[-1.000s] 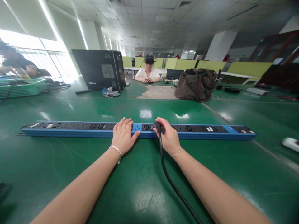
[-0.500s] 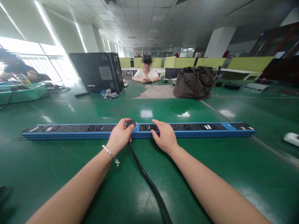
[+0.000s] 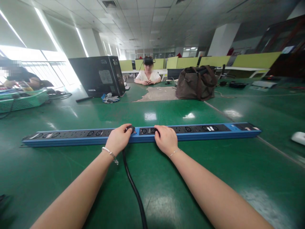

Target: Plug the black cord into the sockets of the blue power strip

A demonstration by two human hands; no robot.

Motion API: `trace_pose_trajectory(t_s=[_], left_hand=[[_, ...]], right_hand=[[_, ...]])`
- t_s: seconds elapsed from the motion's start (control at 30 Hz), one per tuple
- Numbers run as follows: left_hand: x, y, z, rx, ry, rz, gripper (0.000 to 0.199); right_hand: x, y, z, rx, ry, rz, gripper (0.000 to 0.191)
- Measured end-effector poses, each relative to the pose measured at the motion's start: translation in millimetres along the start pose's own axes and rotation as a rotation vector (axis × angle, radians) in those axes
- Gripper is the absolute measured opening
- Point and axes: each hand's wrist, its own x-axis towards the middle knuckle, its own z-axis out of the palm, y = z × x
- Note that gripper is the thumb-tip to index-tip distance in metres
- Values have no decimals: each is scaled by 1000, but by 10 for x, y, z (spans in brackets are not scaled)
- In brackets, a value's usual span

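A long blue power strip (image 3: pixel 144 138) with black socket panels lies across the green table in the head view. My left hand (image 3: pixel 119 137) is closed on a black plug (image 3: pixel 132 128) over the strip's middle, left of a blue section. A thick black cable (image 3: pixel 133 186) hangs from beneath that hand and runs toward the near edge of the view. Where the plug's front meets the strip is hidden by my fingers. To the right, my right hand (image 3: pixel 166 137) grips the strip, fingers over the top and thumb at the near side.
Beyond the strip stand a black computer case (image 3: pixel 95 76), a pair of gloves (image 3: pixel 110 98) and a brown bag (image 3: pixel 196 83). At far left is a green basket (image 3: pixel 26 101). A person (image 3: pixel 148 75) sits across the table, another at the left. A white object (image 3: pixel 299 138) lies at right.
My left hand has shifted slightly left with the plug, and the cable has swung left. My right hand's fingers have closed onto the strip. The view has tilted a little.
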Motion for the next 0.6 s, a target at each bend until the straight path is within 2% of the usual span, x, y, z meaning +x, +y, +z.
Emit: trace_pose_trajectory(t_s=[0.23,0.6], left_hand=[[13,81,-53,199,-20,9,44],[75,287,29,356,-85,49,40]], right_hand=[[-7,6,7,30,8,-3,27],[3,-3,-1,39,13,-21,26]])
